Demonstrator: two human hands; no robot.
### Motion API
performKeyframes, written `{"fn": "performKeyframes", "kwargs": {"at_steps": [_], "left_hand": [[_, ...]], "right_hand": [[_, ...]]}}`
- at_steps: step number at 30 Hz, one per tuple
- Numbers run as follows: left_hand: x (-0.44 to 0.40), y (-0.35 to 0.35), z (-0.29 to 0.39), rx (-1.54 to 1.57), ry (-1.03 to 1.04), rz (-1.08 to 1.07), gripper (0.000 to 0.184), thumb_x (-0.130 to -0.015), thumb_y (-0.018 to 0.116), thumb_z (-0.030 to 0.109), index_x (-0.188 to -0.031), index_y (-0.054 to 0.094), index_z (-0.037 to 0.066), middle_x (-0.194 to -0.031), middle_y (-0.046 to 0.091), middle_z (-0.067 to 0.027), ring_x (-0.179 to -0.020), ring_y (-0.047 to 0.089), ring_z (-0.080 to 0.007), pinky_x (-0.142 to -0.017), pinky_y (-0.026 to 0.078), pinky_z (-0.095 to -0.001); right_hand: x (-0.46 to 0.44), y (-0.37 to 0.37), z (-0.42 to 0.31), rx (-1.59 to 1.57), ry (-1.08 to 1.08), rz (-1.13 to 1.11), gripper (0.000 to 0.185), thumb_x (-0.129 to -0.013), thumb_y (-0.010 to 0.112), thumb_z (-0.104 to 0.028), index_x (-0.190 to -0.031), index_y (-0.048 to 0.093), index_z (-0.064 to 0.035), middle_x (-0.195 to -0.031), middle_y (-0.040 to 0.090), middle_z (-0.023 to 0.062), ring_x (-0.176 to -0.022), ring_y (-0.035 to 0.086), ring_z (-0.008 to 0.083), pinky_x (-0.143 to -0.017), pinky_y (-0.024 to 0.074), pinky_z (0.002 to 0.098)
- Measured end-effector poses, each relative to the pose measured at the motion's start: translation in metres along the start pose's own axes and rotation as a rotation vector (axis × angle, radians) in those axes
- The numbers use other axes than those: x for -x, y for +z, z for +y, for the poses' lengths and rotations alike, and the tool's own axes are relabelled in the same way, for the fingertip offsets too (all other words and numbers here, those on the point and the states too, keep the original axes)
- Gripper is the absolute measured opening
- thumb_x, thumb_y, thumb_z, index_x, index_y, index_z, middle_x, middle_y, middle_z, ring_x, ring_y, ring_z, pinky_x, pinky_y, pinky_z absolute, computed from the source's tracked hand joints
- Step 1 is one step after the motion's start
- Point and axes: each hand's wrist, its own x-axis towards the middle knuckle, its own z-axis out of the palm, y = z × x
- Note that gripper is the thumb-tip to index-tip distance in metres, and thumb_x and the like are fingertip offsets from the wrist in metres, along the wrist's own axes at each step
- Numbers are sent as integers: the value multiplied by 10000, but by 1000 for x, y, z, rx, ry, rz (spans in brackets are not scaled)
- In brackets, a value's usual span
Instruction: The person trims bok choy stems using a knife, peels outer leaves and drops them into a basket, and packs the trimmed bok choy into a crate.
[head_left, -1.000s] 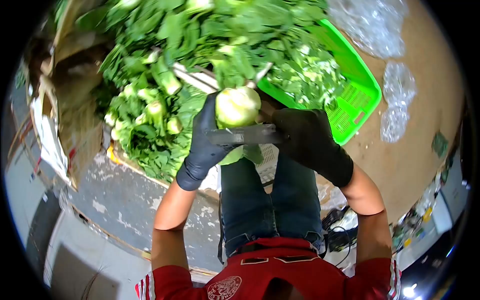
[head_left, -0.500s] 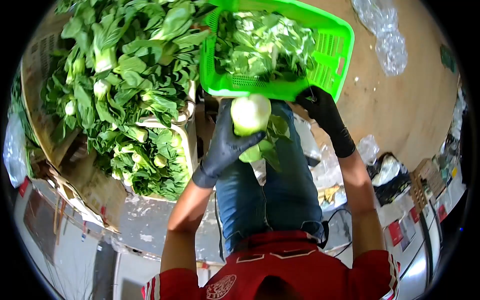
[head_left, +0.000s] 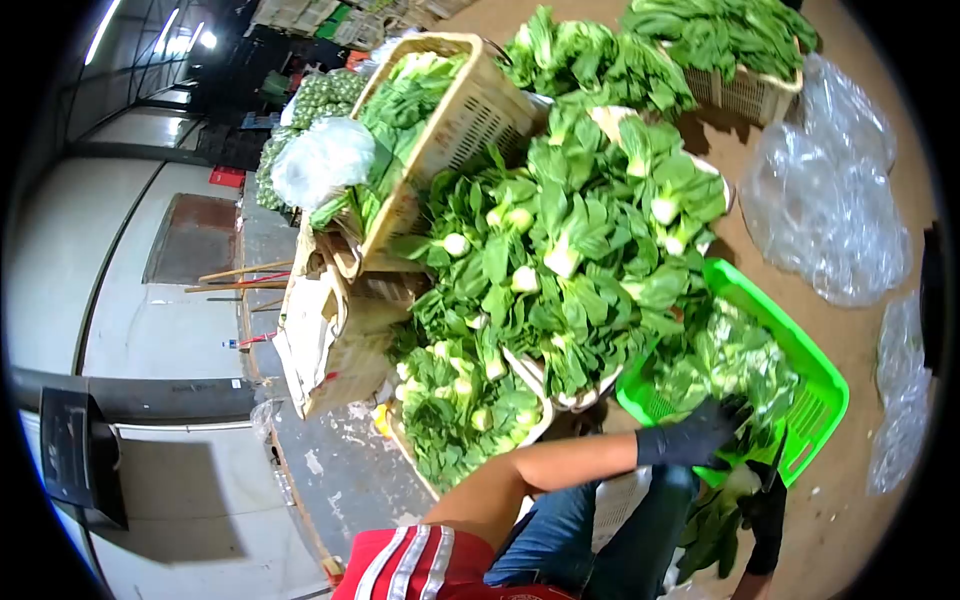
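Note:
My left hand (head_left: 695, 436), in a black glove, reaches over the near side of the green basket (head_left: 832, 408). Its fingers are apart and touch or hover over loose leaves (head_left: 740, 370) in there. Just outside the rim is my right hand (head_left: 765, 515), also black-gloved, closed around what looks like a small knife (head_left: 778, 452) with its thin blade pointing up. Between the two hands is a bok choy (head_left: 712, 530), its pale base by the right fingers and its leaves hanging down. Whether the right fingers also grip it, I cannot tell.
A big heap of bok choy (head_left: 570, 240) lies left of the basket, with a smaller crate of bok choy (head_left: 465, 410) nearer me. Behind stands a tilted beige crate (head_left: 490, 110) of greens. Clear plastic bags (head_left: 825, 190) lie on the floor at right.
My view has swung left, showing more crates and the wall. My left hand has gone from holding the bok choy over my lap to the basket; the bok choy is now beside my right hand.

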Motion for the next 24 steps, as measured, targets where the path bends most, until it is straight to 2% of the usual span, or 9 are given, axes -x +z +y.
{"fn": "performKeyframes", "kwargs": {"at_steps": [1, 4, 8, 13, 14, 16, 20, 23, 24], "left_hand": [[-3, 2, 9, -86, 35, 160, 841, -689, 694, 319, -1330, 277, -32, -1224, 452, -258, -1090, 483, -369, -917, 387, -419], [7, 16, 40, 808, -497, -238, 843, -733, 694, 343, -1342, 244, -27, -1271, 424, -225, -1126, 468, -312, -937, 384, -370], [38, 16, 43, 847, -481, -10, 804, -705, 731, 294, -1303, 301, -28, -1257, 425, -191, -1181, 413, -288, -986, 335, -335], [114, -73, -4, 949, -322, -317, 774, -765, 688, 240, -1345, 249, -26, -1324, 370, -176, -1227, 344, -229, -1006, 296, -342], [120, -110, 5, 1014, -417, -323, 769, -787, 670, 217, -1361, 220, -26, -1345, 351, -166, -1235, 332, -217, -1012, 289, -335], [141, -165, 10, 1334, -623, -58, 736, -796, 664, 203, -1360, 247, -18, -1291, 398, -152, -1185, 377, -216, -1006, 286, -346], [201, -268, -60, 475, -624, 644, 490, -872, 484, 86, -1330, 328, 11, -1302, 407, -114, -1177, 385, -225, -1012, 284, -340], [249, -334, -95, 816, -340, 1353, 310, -845, 496, -3, -1154, 490, -27, -1120, 560, -97, -970, 535, -175, -877, 412, -288], [280, -338, -96, 696, -437, 1446, 265, -847, 509, 6, -1110, 518, -27, -1070, 581, -88, -930, 549, -162, -851, 426, -281]], "right_hand": [[-1, 0, -5, -102, 61, 91, 485, -604, 631, -46, -1078, 540, 8, -920, 603, 93, -779, 578, 157, -642, 479, 279], [-9, 8, 1, -182, 113, 263, 374, -657, 584, -53, -1021, 559, 27, -859, 603, 82, -736, 571, 131, -600, 477, 267], [-18, 23, -45, -125, 198, -9, 309, -674, 652, -39, -962, 560, 24, -732, 613, 75, -553, 580, 141, -473, 464, 272], [-32, 66, -61, -28, 140, -316, 166, -744, 597, -56, -896, 576, 9, -600, 597, 58, -422, 526, 101, -375, 409, 235], [-38, 80, -55, -22, 110, -329, 133, -757, 594, -89, -863, 585, -10, -572, 586, 40, -412, 510, 88, -372, 394, 227], [-57, 88, -62, -12, 103, -264, 121, -752, 592, -83, -851, 579, -15, -582, 585, 47, -413, 506, 95, -375, 395, 239], [-77, 70, -29, 388, 0, 26, 139, -722, 614, -87, -831, 557, -22, -590, 560, 72, -438, 507, 135, -417, 399, 275], [-90, 35, 35, 701, -146, 129, 212, -716, 654, -149, -841, 542, -19, -613, 549, 100, -505, 522, 181, -498, 415, 310], [-86, 34, 30, 652, 0, 88, 191, -753, 620, -89, -914, 541, -23, -643, 567, 67, -479, 507, 118, -445, 401, 265]]}}
